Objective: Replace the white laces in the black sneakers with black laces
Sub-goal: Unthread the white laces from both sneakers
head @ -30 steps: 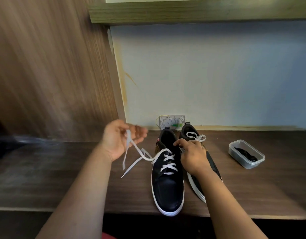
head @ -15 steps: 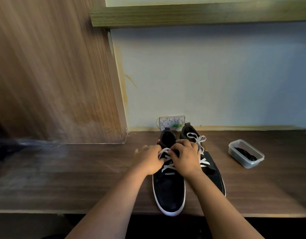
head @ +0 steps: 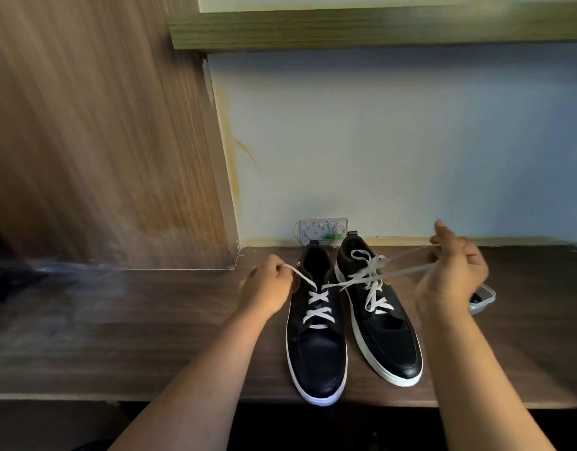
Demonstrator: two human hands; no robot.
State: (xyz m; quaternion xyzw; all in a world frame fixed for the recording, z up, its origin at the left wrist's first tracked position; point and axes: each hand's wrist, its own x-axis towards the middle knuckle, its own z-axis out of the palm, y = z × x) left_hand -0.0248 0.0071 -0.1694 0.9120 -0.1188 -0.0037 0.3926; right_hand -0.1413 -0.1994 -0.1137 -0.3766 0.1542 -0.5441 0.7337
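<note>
1. Left hand (head: 267,288) is pinching one end of the white lace (head: 316,297) of the left sneaker (head: 316,349), fingers curled round it, just off the shoe's left side near the top eyelets.
2. Right hand (head: 451,271) has the other end, gripped between curled fingers and thumb and pulled out to the right, so that strand runs taut right across the top of the right sneaker (head: 386,336).
3. Both sneakers sit side by side on the counter (head: 118,320), toes toward me. The left one looks like it has 2 crosses plus a bottom bar still threaded. The right one's own lace (head: 373,288) is loose but still in.
4. The black laces are, I think, that dark stuff in the clear plastic tub (head: 482,297), half hidden behind my right wrist. Can't say for sure.
5. How I'd do this bit well: don't just yank both ends. Pull 1 side through 1 eyelet at a time, keeping the strand in line with the hole so the tip doesn't snag.
6. Nothing's pinning the shoe, so a hard tug could drag it across the counter or into its neighbour. Easy pulls, or let 1 hand hold the shoe.
7. Keep the freed lace clear of the right sneaker so the 2 white laces don't tangle.
</note>
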